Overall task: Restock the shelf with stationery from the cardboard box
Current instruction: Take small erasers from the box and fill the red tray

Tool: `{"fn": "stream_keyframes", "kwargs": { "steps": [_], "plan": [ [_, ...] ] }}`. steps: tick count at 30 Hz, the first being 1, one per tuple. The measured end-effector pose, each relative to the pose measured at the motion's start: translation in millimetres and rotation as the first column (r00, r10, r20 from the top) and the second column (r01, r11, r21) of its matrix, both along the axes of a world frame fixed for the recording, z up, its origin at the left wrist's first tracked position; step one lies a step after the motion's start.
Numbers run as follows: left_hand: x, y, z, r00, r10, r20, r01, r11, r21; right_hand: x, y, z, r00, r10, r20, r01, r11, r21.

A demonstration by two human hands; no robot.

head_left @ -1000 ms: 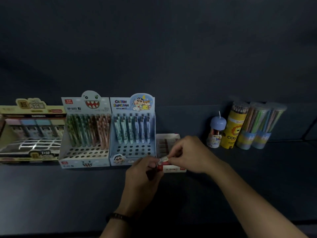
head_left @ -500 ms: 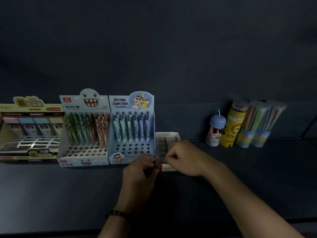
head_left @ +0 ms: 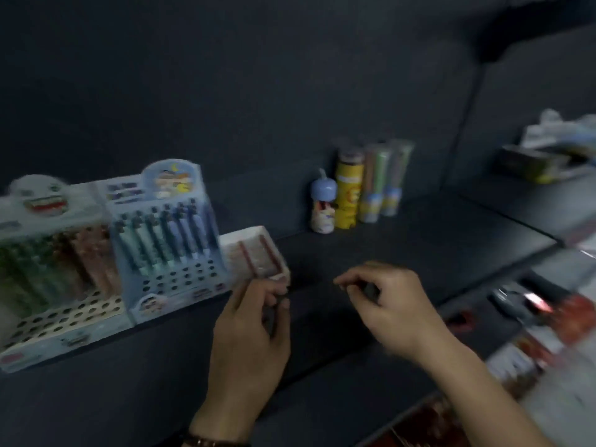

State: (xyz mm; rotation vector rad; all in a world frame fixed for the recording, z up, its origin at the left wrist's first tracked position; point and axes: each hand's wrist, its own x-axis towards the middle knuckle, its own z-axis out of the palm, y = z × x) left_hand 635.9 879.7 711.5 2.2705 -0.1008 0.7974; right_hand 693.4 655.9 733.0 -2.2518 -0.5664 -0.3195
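A small white and red box (head_left: 254, 253) of stationery lies on the dark shelf (head_left: 419, 240), right of the blue pen display (head_left: 167, 253). My left hand (head_left: 251, 330) is just in front of that box, fingers curled, fingertips at its front edge; blur hides whether they grip it. Further right, my right hand (head_left: 387, 304) hovers over the shelf, apart from the box, its fingers loosely curled with nothing visible in them. The cardboard box is not identifiable in this blurred view.
A pale display (head_left: 54, 259) of green and pink pens stands at the far left. A small blue-capped bottle (head_left: 322, 204) and pencil tubes (head_left: 371, 182) stand at the shelf's back. Blurred red and white packages (head_left: 548, 321) lie lower right; more goods (head_left: 548, 150) sit upper right.
The view has swung to the right and blurred. My right hand has let go of the small box and moved right, away from it. My left hand stays at the box's front.
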Motion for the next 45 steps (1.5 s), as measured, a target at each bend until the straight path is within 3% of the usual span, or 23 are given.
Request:
{"fn": "stream_keyframes", "kwargs": {
  "steps": [2,5,10,16,21,25,28,36,41,45],
  "plan": [
    [-12,-35,3,0.975,-0.221,-0.024,0.222,0.974,0.046,-43,-35,-19,0.982,-0.182,-0.040,0.182,0.983,-0.004],
    [-43,-97,-11,0.835,-0.528,-0.155,0.549,0.820,0.162,-122,-86,-53,0.891,-0.435,-0.129,0.437,0.900,-0.015],
    [-115,-208,-62,0.547,-0.700,-0.458,0.837,0.474,0.274,-273,-168,-101,0.600,-0.679,-0.422,0.731,0.680,-0.054],
    [-234,-350,-127,0.204,-0.706,-0.679,0.969,0.046,0.244,-469,-264,-159,0.204,-0.794,-0.572,0.906,0.375,-0.197],
    [-357,-469,-182,0.070,-0.567,-0.821,0.956,-0.197,0.218,-623,-329,-203,-0.046,-0.756,-0.653,0.930,0.205,-0.304],
    [-436,-543,-228,0.022,-0.454,-0.891,0.927,-0.323,0.188,-725,-377,-248,-0.222,-0.660,-0.718,0.900,0.145,-0.411],
    [-472,-592,-260,0.000,-0.365,-0.931,0.922,-0.361,0.141,-771,-415,-277,-0.291,-0.591,-0.752,0.868,0.167,-0.467],
    [-493,-716,-390,-0.021,-0.259,-0.966,0.924,-0.375,0.081,-803,-531,-403,-0.334,-0.479,-0.812,0.834,0.251,-0.491],
    [-492,-778,-535,-0.032,-0.191,-0.981,0.954,-0.298,0.027,-798,-609,-551,-0.296,-0.449,-0.843,0.817,0.338,-0.467],
    [-501,-799,-667,0.009,-0.138,-0.990,0.988,-0.151,0.030,-788,-660,-707,-0.258,-0.414,-0.873,0.755,0.478,-0.450]
  ]
}}
